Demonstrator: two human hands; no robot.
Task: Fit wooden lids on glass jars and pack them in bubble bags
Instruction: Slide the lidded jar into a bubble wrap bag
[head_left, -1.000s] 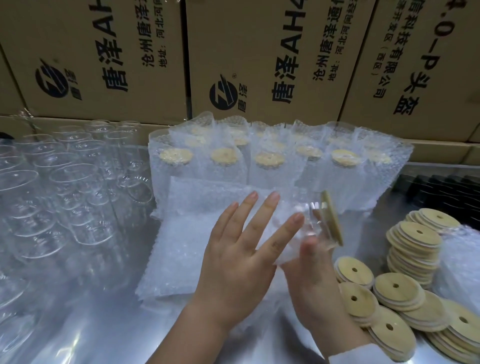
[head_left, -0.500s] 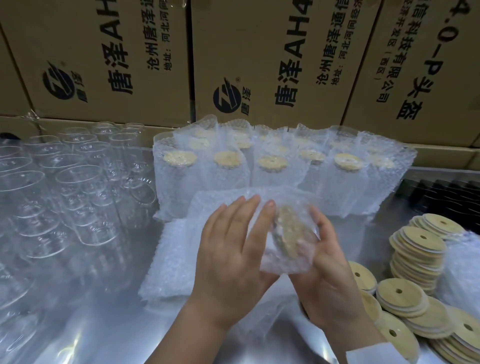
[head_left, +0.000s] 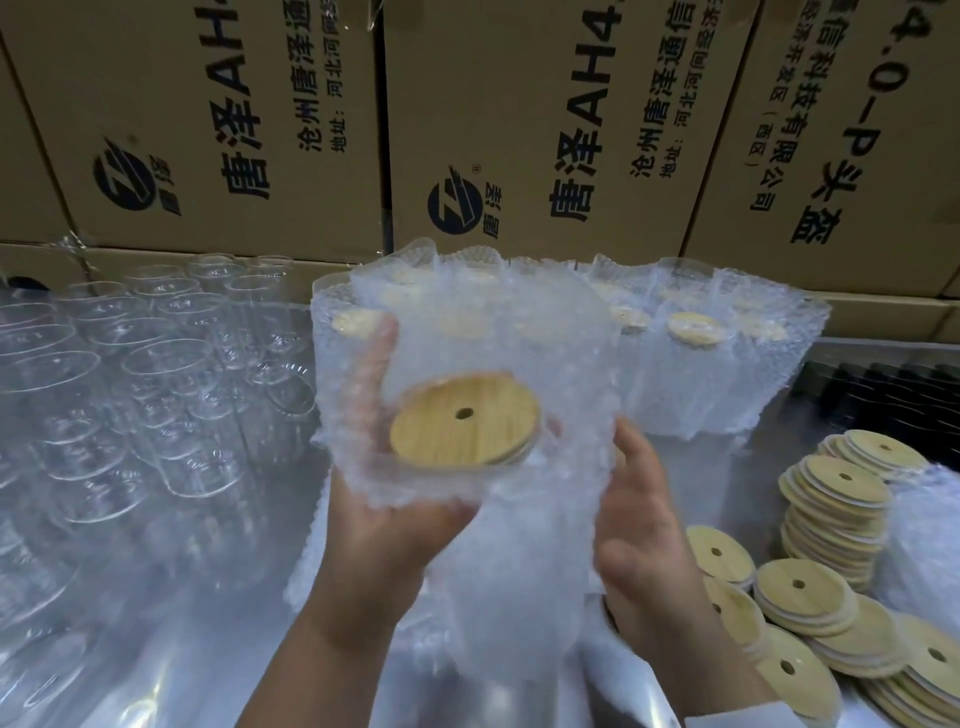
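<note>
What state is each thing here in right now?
Bubble bag, held up in both hands, open end up.
Wooden lid, inside the bag, facing the camera.
Left hand, holds the bag; fingers veiled by wrap.
Right hand, grips the bag's side.
Empty glasses, unlidded, upright, left.
Packed jars, lidded, bagged, standing behind.
Loose lids, stacked, right.
Cardboard boxes, stacked behind.
</note>
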